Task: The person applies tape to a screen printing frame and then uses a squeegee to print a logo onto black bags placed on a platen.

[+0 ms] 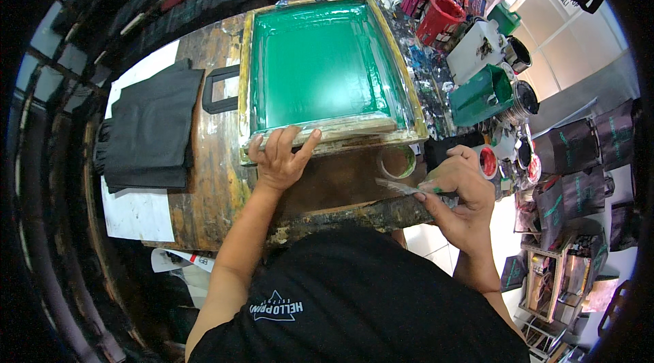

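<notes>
Green screen (317,67) flat on the surface (214,172), thin film (398,186) in our right hand (463,193).
We note the left hand (278,167) with fingers spread, tips resting on the screen's near edge by its left corner; right thumb and fingers pinch the film toward the surface's near right corner. Black bags (153,124) lie stacked at the surface's left edge.

the frame (244,77) looks like wood, rough and paint-crusted, around a smooth, glossy green surface (317,70). the table (214,172) is worn, stained wood. the folded pile (150,124) looks like matt black cloth, the sheet (139,216) smooth white paper, the red bucket (443,16) shiny plastic, the shirt (381,288) matt cloth.
</notes>
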Available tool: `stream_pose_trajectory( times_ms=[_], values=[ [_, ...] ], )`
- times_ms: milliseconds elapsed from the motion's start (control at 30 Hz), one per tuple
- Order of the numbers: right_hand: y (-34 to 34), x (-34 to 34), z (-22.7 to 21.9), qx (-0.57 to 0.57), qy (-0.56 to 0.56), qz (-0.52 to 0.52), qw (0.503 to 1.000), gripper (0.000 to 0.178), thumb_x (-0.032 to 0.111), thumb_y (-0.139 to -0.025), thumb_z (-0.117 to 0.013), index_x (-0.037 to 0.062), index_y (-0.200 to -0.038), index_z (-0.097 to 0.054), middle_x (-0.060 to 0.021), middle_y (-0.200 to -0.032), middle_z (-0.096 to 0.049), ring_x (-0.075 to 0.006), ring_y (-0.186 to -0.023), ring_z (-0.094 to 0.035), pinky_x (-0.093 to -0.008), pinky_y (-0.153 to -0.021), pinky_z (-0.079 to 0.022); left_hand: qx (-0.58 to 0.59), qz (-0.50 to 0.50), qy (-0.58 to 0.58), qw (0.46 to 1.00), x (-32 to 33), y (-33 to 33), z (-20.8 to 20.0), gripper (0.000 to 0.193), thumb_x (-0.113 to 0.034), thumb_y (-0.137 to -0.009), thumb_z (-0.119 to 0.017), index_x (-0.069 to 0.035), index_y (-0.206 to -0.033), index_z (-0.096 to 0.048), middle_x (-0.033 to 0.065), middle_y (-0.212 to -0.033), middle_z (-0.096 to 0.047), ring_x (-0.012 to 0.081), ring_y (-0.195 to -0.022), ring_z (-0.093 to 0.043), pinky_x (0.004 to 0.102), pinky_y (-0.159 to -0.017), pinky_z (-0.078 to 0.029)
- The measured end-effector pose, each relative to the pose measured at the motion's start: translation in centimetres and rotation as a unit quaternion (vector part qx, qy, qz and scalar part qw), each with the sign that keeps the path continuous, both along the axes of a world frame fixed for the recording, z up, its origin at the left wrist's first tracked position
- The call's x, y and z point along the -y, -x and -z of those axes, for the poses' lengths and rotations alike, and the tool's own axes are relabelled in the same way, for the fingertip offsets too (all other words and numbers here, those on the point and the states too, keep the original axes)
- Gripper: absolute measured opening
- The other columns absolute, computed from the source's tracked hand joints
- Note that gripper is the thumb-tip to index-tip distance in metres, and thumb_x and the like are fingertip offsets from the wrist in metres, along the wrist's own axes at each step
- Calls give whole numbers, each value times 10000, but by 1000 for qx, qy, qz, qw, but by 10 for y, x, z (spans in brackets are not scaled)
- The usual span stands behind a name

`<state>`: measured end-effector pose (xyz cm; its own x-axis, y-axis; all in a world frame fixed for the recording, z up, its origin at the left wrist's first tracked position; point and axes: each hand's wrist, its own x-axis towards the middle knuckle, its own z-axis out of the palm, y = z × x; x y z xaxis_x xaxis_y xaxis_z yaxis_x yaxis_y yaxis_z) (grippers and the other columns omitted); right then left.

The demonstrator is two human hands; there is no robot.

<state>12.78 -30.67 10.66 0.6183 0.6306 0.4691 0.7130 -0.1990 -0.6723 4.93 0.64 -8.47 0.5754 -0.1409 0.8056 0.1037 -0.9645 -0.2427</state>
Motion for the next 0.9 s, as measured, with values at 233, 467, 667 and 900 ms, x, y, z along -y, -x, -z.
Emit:
stream_pose_trajectory(
  times_ms=[233, 467, 667, 900],
  values=[
    [0, -10, -11, 10, 24, -27, 999, 128, 65, -755, -813, 85, -850, -730, -56, -841, -692, -252, -811, -643, -444, -930, -447, -37, 2, 63, 997, 5, -4, -29, 458, -382, -894, -749, -326, -1345, -693, -26, -1059, -581, 170, -1024, -555, 503, -1087, -260],
    [-3, -29, -29, 10, -44, -89, 995, 109, 86, -792, -807, 87, -881, -744, -63, -845, -692, -256, -825, -645, -461, -915, -463, -53, 11, 77, 996, -8, -25, -126, 439, -368, -913, -741, -271, -1338, -694, 10, -1023, -586, 186, -981, -570, 487, -1040, -303],
    [-19, -56, -47, 33, -68, -81, 994, 134, 64, -793, -806, 75, -905, -733, -67, -865, -707, -260, -840, -662, -386, -860, -500, -16, 29, 56, 998, -54, -85, -232, 361, -369, -1000, -632, -235, -1330, -694, 44, -1043, -663, 257, -1056, -606, 480, -1028, -337],
    [-58, -121, -55, -28, -88, -60, 994, 94, 54, -898, -771, 18, -917, -687, -29, -875, -712, -99, -858, -643, -262, -816, -499, -5, 6, 25, 1000, -114, -160, -303, 444, -501, -1049, -508, -222, -1341, -693, 95, -1105, -715, 278, -1107, -639, 486, -992, -354]
  ],
)
